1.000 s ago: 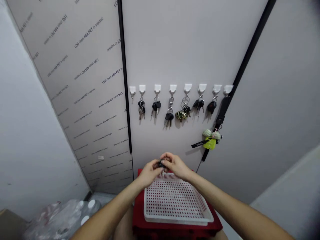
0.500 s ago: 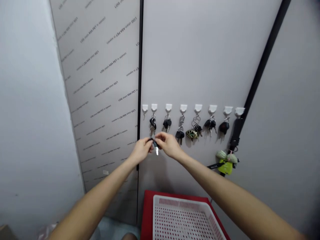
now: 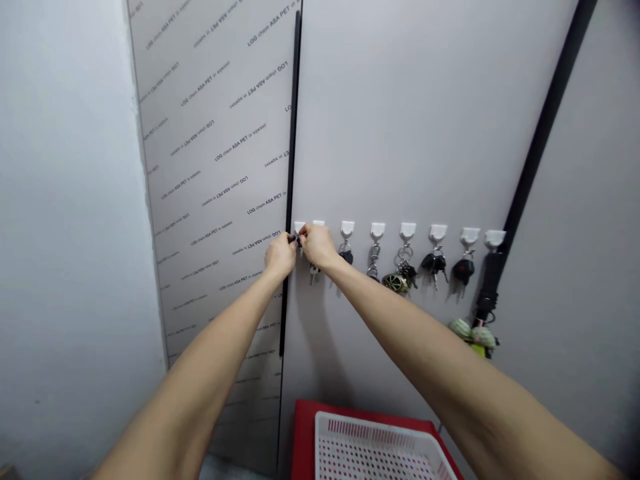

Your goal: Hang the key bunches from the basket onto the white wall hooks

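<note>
My left hand [image 3: 281,256] and my right hand [image 3: 317,245] meet at the leftmost white hook [image 3: 299,227] on the grey panel. Pinched between them is a dark-headed key [image 3: 296,241], mostly covered by my fingers. Whether its ring touches the hook I cannot tell. Just below my right hand hangs another bunch of keys [image 3: 314,272], partly hidden. To the right, black-headed keys [image 3: 346,255] hang from the third hook [image 3: 347,228].
Further right hang several key bunches, one with a green and gold round charm [image 3: 396,283]. A black strap [image 3: 487,287] with a pale green bow [image 3: 473,330] hangs at the far right. Below, a white perforated basket [image 3: 380,425] stands on a red surface [image 3: 304,433].
Both hands have risen with the key from below the hooks to the leftmost hook. The view has shifted, so the hooks and basket appear lower and further right.
</note>
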Tool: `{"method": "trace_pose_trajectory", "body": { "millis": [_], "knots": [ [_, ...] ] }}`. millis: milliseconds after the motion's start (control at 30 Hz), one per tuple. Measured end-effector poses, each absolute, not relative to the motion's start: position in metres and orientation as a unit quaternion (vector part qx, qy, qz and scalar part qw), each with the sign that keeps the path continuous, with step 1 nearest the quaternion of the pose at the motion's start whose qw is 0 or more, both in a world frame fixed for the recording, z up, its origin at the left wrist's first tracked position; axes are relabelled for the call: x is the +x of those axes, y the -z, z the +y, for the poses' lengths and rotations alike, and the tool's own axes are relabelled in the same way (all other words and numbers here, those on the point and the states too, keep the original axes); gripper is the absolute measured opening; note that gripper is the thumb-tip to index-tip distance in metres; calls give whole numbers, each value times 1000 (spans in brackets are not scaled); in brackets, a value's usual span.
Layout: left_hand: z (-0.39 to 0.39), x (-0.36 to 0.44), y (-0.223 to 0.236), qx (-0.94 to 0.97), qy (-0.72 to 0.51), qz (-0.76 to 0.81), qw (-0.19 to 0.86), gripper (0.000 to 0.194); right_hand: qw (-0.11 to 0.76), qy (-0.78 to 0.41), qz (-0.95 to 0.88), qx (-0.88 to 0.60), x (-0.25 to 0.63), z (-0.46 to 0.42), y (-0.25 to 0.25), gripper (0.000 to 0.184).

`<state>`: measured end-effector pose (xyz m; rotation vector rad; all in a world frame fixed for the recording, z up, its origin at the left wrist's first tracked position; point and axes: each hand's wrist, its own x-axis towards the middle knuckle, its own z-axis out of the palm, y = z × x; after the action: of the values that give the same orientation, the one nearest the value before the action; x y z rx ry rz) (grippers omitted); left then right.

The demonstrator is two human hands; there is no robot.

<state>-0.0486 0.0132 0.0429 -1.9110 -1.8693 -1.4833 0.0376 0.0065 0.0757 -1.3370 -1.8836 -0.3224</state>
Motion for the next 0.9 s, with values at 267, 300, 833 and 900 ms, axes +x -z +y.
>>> {"method": "trace_pose_trajectory", "body": {
  "millis": [267, 300, 833, 900],
  "knots": [
    [8, -47, -20, -666, 410, -623, 16, 23, 361, 129, -769, -512, 46, 4, -49, 27],
    [7, -47, -15, -675, 400, -620, -2, 22, 361, 128, -770, -510, 47, 2, -45, 27],
    [-72, 5, 6, -651, 629, -222, -362, 69, 556, -200, -710, -383, 144, -81, 5, 65],
    [-90, 19, -8, -666, 623, -161, -378, 73, 597, -206, -702, -328, 148, -96, -8, 70]
  ]
}}
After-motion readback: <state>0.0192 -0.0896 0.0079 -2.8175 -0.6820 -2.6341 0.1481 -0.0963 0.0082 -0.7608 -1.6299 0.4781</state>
